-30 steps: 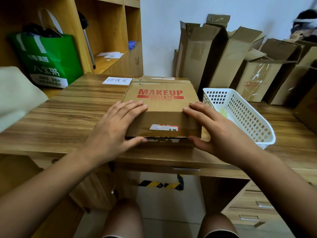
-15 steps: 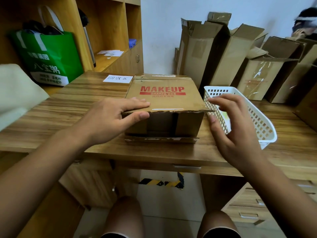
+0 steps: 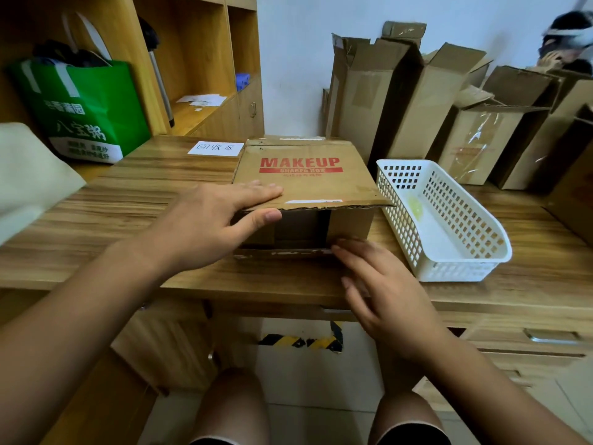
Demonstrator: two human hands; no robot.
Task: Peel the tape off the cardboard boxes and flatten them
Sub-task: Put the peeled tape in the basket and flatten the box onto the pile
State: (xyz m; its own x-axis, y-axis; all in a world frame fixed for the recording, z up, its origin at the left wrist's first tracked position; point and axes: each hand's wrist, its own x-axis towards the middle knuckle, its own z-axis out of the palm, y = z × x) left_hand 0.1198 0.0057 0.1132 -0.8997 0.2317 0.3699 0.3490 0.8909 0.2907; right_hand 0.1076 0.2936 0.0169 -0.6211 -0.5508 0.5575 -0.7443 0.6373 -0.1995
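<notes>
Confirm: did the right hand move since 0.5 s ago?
Yes. The right hand dropped down and left, from beside the rim of the white basket to the lower front edge of the MAKEUP box, fingertips at its bottom flap.

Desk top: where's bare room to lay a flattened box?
The widest bare wood on the desk lies left of the MAKEUP box, in front of the paper label. A smaller patch lies right of the white basket. Between box and basket is tight, and standing cartons crowd the back right.
</notes>
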